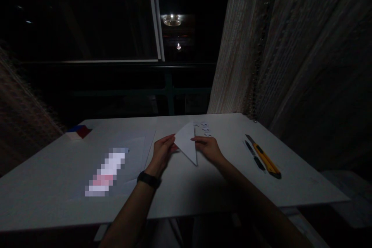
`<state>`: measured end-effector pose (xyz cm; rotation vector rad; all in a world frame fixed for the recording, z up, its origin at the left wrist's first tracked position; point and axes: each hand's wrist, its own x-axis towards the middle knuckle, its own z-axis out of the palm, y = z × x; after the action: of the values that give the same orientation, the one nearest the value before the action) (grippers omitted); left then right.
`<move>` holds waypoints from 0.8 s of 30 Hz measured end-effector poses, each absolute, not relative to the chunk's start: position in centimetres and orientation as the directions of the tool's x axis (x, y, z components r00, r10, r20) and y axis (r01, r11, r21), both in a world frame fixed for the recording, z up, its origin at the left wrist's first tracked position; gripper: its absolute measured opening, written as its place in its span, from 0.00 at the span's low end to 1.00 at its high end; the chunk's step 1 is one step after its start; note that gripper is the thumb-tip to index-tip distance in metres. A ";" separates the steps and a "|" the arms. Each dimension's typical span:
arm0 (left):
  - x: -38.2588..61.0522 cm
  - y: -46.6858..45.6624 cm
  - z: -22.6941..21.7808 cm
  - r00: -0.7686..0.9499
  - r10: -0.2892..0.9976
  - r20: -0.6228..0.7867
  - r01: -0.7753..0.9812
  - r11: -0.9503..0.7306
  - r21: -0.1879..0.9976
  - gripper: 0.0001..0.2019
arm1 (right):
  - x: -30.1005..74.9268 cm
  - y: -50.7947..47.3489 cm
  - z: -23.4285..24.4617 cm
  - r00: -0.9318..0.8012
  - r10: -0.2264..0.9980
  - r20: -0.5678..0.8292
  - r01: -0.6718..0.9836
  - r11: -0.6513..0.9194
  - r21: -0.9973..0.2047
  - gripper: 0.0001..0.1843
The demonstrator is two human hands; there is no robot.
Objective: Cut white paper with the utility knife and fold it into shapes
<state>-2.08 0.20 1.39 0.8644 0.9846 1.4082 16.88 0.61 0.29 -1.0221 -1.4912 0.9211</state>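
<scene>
A white sheet of paper, folded into a triangle, is held up just above the table between both hands. My left hand pinches its left corner, and a dark watch band is on that wrist. On the opposite side, my right hand grips the long straight edge between thumb and fingers. One sharp tip of the paper points down toward me. Behind the right hand lie several small paper pieces with dark marks.
On the right of the white table lie a yellow box cutter and a dark pen. Paper sheets and a blurred-out bright object are at left. A coloured cube sits far left. Curtains flank a window.
</scene>
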 end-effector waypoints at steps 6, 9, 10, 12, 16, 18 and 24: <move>-2.1 0.0 1.7 -0.018 0.998 -0.060 -0.353 0.050 0.934 0.15 | 17.4 0.8 0.8 -0.095 0.952 0.291 0.000 0.293 -0.956 0.09; -2.1 -0.1 1.9 0.083 0.992 -0.094 -0.359 0.117 0.926 0.18 | 17.7 0.7 0.9 -0.147 0.963 0.226 -0.063 0.219 -0.974 0.12; -2.1 -0.2 2.0 0.095 0.990 -0.102 -0.357 0.129 0.925 0.19 | 17.7 0.6 0.9 -0.159 0.966 0.202 -0.071 0.193 -0.979 0.13; -2.0 -0.2 2.1 0.090 0.992 -0.087 -0.355 0.113 0.928 0.21 | 17.8 0.5 0.8 -0.177 0.971 0.158 -0.057 0.150 -0.987 0.13; -1.6 -0.3 1.9 0.047 0.999 -0.009 -0.351 0.025 0.936 0.25 | 17.7 0.4 0.5 -0.244 0.964 0.103 -0.033 0.098 -0.995 0.16; -1.4 -0.3 1.7 0.014 1.000 0.020 -0.329 -0.014 0.944 0.21 | 17.6 0.4 0.3 -0.254 0.963 0.089 -0.047 0.079 -0.996 0.17; -1.1 -0.5 1.6 -0.006 1.000 0.030 -0.324 -0.031 0.946 0.16 | 17.4 0.4 0.4 -0.229 0.965 0.126 -0.047 0.118 -0.992 0.18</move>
<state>-1.07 -0.45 1.62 0.9836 0.9481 1.3704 17.43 0.41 0.37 -0.9731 -1.4086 1.2982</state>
